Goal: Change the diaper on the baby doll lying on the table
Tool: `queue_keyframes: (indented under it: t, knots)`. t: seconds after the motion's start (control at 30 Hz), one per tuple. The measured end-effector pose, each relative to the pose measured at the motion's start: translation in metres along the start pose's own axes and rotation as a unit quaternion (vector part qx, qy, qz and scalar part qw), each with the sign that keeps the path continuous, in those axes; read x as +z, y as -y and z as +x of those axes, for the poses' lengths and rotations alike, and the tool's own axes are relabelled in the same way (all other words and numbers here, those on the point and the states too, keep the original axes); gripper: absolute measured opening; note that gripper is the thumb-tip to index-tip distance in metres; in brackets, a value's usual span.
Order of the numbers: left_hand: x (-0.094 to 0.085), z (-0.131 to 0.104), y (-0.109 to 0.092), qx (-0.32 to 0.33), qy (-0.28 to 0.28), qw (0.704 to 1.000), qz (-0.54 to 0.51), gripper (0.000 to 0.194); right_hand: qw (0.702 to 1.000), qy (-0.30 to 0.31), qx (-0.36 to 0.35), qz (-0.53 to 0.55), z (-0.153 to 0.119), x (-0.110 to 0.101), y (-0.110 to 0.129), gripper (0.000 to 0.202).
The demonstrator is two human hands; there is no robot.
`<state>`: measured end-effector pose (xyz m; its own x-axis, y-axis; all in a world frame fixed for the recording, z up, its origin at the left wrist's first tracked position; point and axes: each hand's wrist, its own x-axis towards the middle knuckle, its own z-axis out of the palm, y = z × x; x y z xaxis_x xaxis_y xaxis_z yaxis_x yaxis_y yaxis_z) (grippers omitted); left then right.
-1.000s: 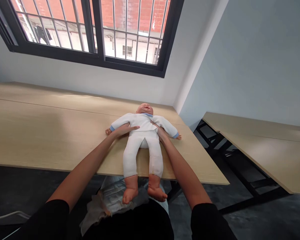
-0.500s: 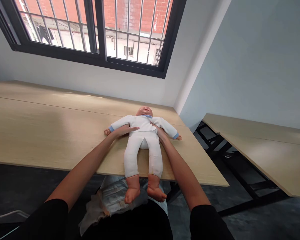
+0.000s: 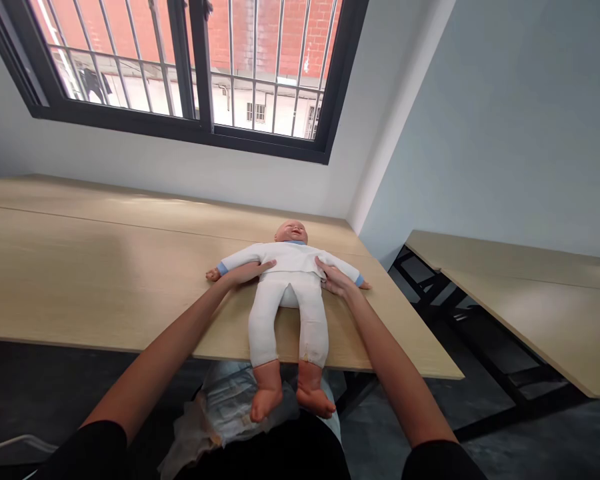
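Observation:
A baby doll (image 3: 291, 260) in a white top and white trousers with blue cuffs lies on its back on the wooden table (image 3: 130, 287). Its head is toward the window, and its bare feet hang past the near edge. My left hand (image 3: 253, 271) holds the doll's waist on the left, thumb on top of the shirt and fingers partly hidden beside the body. At the opposite side, my right hand (image 3: 333, 277) grips the waist, thumb over the shirt hem and fingers curled low against the body.
A crumpled pale plastic bag (image 3: 225, 407) rests at my lap below the table edge. To the right stands a second wooden table (image 3: 530, 293) on black legs, across a gap. Behind the doll are the wall and a barred window (image 3: 265, 130).
My right hand has shifted outward from the doll's torso to its side, and the shirt front now lies flatter. The doll's face shows more. My left hand stays at the waist.

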<state>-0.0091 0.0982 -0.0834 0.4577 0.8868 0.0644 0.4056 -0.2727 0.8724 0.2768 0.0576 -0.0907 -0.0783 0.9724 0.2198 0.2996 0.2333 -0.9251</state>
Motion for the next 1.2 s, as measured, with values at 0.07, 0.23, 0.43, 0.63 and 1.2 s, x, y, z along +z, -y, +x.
queue_keyframes:
  t: [0.07, 0.23, 0.43, 0.63, 1.2]
  knots:
    - [-0.002, -0.004, 0.003, -0.001, -0.013, 1.000, 0.019, 0.049, 0.998, 0.018, 0.050, 0.043, -0.006, -0.009, -0.006, 0.040]
    - [-0.006, -0.024, -0.001, 0.019, -0.069, 0.996, 0.056, 0.046, 0.993, -0.025, 0.066, 0.093, -0.036, -0.022, -0.017, 0.051]
    - [-0.013, -0.040, -0.015, 0.049, -0.017, 0.998, -0.040, 0.051, 0.995, 0.010, -0.013, 0.095, -0.043, -0.005, -0.014, 0.067]
    - [-0.008, -0.034, -0.005, 0.052, 0.003, 0.998, -0.044, 0.049, 0.997, 0.015, -0.025, 0.074, -0.040, 0.002, -0.021, 0.063]
    - [-0.004, -0.032, -0.005, 0.054, 0.015, 0.998, -0.039, 0.044, 0.996, 0.014, -0.082, 0.007, -0.041, 0.006, -0.015, 0.039]
